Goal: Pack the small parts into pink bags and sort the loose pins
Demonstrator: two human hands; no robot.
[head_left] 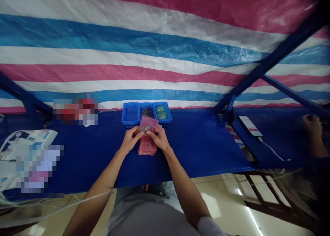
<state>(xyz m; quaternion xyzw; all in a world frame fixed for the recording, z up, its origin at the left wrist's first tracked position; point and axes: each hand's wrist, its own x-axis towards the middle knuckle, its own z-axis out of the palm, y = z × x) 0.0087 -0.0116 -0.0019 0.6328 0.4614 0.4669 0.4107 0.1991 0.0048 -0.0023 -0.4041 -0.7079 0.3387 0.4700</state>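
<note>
Bare left hand [131,139] and right hand [160,138] pinch a translucent pink plastic bag [149,122], likely light, limp and slippery, best gripped at its 2 side edges.

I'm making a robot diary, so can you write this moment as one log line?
left hand: on pink bag | right hand: same bag | behind: blue bins

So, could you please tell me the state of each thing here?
Translucent pink plastic bag: held between left hand and right hand
Red plastic packets: stacked flat
Three blue plastic bins: open-topped, side by side
Rectangular phone: screen lit, white cable plugged in
</note>
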